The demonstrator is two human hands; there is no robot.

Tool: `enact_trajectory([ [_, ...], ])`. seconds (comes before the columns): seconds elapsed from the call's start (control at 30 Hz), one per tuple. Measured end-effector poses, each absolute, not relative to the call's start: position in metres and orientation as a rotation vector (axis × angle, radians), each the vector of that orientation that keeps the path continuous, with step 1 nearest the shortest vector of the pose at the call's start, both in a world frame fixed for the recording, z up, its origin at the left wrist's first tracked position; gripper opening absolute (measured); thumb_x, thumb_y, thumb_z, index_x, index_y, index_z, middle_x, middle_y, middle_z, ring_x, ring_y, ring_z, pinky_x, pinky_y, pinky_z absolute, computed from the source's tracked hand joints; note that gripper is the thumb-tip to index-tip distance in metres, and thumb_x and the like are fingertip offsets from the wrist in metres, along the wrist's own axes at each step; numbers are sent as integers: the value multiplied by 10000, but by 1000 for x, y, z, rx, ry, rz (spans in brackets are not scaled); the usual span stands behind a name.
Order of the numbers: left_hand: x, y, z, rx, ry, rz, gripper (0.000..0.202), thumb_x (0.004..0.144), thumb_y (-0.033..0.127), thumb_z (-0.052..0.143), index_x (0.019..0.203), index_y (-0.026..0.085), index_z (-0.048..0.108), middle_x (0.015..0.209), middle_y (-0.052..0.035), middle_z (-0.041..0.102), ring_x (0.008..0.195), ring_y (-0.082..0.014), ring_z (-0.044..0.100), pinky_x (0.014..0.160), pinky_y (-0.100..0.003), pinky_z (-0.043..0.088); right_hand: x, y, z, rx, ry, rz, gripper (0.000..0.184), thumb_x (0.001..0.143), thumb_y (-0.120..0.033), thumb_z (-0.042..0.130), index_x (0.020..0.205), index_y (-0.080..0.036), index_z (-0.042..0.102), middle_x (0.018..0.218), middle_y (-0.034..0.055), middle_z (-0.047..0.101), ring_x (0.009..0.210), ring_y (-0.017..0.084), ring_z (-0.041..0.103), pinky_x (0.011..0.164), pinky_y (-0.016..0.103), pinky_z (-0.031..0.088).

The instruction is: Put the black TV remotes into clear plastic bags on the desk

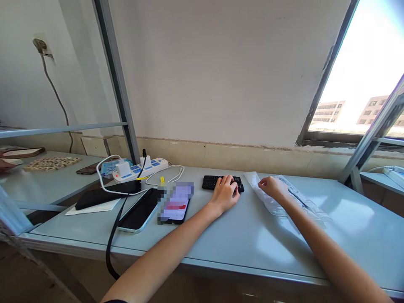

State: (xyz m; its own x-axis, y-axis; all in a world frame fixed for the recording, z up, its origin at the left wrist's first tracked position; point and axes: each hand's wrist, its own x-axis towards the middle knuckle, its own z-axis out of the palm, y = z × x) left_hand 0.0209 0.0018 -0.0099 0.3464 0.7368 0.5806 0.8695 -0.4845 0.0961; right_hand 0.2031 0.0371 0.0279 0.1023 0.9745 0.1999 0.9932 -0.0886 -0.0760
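Note:
My left hand (225, 192) lies on the right part of a small black keypad-like remote (212, 182) on the pale grey table (240, 240), its fingers curled over it. My right hand (272, 186) pinches the edge of a clear plastic bag (303, 203) that lies flat on the table to the right of the remote. Both forearms reach in from the bottom of the view.
Left of the remote lie a lit phone (176, 204), a dark-screened phone (140, 210), another black device (105, 194) on white paper, and a white power strip (140, 168) with cables. A metal post (118, 80) rises behind them. A window (366, 71) is at right.

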Motion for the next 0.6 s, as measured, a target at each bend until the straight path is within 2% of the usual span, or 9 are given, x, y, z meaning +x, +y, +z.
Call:
enact_trajectory([
  [0.1, 21, 1, -10, -2372, -1448, -847, 134, 861, 197, 517, 872, 171, 647, 1059, -91, 626, 1011, -217, 570, 845, -347, 444, 213, 38, 33, -2239, -1906, -200, 357, 853, -196, 429, 1044, -250, 726, 1113, 94, 690, 1037, 247, 631, 732, 291, 479],
  [0.27, 23, 0, -8, -2392, -1516, -783, 148, 858, 179, 519, 887, 159, 663, 1041, -97, 636, 989, -225, 585, 856, -361, 449, 225, 39, 30, -2372, -1822, -221, 358, 798, -135, 481, 1071, -170, 710, 1155, 163, 653, 1102, 290, 592, 783, 329, 485],
  [0.47, 25, -4, -5, -2412, -1577, -742, 163, 860, 167, 509, 891, 156, 669, 1018, -94, 637, 959, -218, 594, 829, -343, 466, 228, 41, 27, -2460, -1776, -182, 343, 798, -235, 528, 1100, -188, 686, 1179, 150, 638, 1094, 289, 597, 811, 360, 487],
  [0.6, 25, -6, -4, -2427, -1612, -700, 171, 863, 169, 504, 901, 152, 670, 1026, -96, 632, 981, -216, 586, 833, -330, 468, 230, 44, 25, -2470, -1763, -149, 348, 770, -294, 582, 1077, -170, 691, 1095, 150, 675, 1037, 291, 625, 811, 375, 488],
])
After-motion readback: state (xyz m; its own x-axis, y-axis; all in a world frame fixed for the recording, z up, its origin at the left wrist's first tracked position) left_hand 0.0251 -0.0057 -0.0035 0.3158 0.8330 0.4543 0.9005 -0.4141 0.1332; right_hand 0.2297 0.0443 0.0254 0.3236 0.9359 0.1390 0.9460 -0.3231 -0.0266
